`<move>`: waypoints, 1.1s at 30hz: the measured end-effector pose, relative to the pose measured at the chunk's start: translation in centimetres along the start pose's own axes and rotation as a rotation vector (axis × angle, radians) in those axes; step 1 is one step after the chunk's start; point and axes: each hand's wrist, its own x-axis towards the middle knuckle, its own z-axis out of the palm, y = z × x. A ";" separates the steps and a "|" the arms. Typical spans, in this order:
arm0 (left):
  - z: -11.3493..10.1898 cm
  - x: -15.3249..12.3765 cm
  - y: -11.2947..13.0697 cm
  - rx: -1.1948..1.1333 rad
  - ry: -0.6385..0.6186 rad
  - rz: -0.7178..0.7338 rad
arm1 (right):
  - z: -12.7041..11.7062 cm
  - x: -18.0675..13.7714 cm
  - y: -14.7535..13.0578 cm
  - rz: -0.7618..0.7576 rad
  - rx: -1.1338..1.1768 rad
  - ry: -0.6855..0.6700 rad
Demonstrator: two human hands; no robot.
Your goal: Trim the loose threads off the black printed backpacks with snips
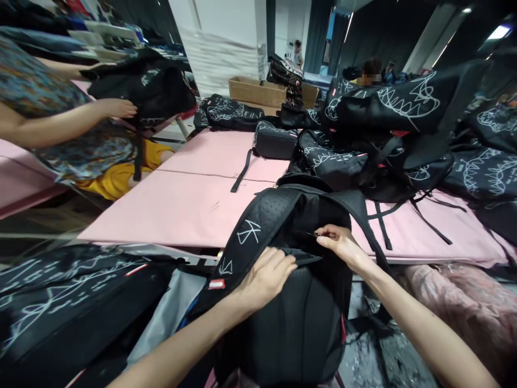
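A black backpack [299, 318] with white scribble marks on its strap stands upright against the near edge of the pink table [189, 205], back panel toward me. My left hand [266, 275] is closed on the top edge of the back panel, by a flat opening there. My right hand [343, 245] pinches something small and dark, perhaps a zipper pull, at the top of the backpack. Both shoulder straps run up over the bag's top.
A heap of black printed backpacks [388, 134] covers the table's right side. More bags lie at lower left [60, 302]. Another person at the left handles a black bag [145, 86]. A cardboard box [258, 90] stands at the far end. Pink fabric [456, 307] lies at lower right.
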 end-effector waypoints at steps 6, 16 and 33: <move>-0.2 2.8 -2.2 0.050 -0.451 -0.296 | 1.4 2.3 1.9 -0.002 -0.109 -0.014; 0.3 5.2 -3.2 0.148 -0.744 -0.282 | 1.9 3.2 2.2 0.023 -0.267 -0.090; 0.6 3.3 -2.8 0.242 -0.555 -0.468 | 3.5 3.5 -0.2 0.072 -0.541 -0.144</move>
